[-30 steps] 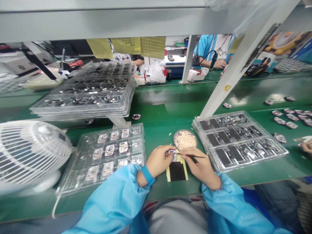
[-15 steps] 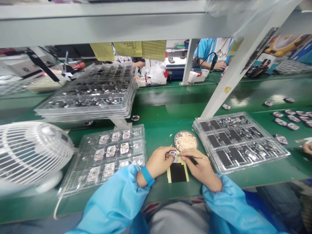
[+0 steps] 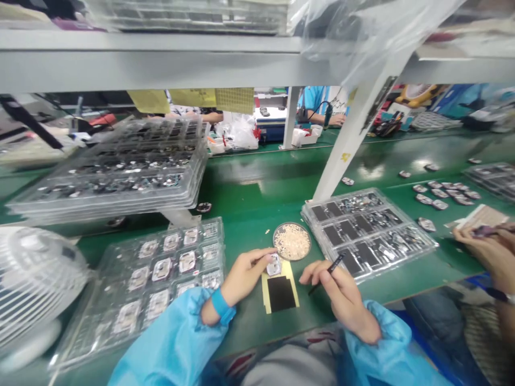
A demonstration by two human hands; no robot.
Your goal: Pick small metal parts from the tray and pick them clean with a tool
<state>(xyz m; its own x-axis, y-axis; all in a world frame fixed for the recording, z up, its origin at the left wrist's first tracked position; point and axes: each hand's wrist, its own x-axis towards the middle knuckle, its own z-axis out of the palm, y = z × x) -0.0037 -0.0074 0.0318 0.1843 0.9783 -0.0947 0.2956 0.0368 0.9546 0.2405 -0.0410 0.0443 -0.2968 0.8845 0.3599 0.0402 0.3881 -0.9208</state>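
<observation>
My left hand (image 3: pixel 245 276) pinches a small square electronic housing (image 3: pixel 274 265), whitish inside with a rounded rim, just above a yellow sheet (image 3: pixel 266 300). On that sheet lies a black rectangular pad (image 3: pixel 281 294). To the right, my right hand (image 3: pixel 340 292) is closed around slim black tweezers (image 3: pixel 337 261), tilted with their lower end toward the bench and apart from the housing. Beyond both hands sits a round dish (image 3: pixel 292 260) full of tiny cream-coloured pieces.
On my left are a clear tray (image 3: pixel 220 228) of similar housings, a white fan (image 3: pixel 36 289) and stacked trays (image 3: pixel 177 202). A tray of black screens (image 3: pixel 418 251) lies right, past a slanted post (image 3: pixel 341 145). Loose housings (image 3: pixel 439 204) and a co-worker's hands (image 3: pixel 483 252) are farther right.
My right hand has drawn back rightward with the tweezers, away from the housing, and the tweezers now tilt. My left hand still holds the housing. The view has shifted right and up.
</observation>
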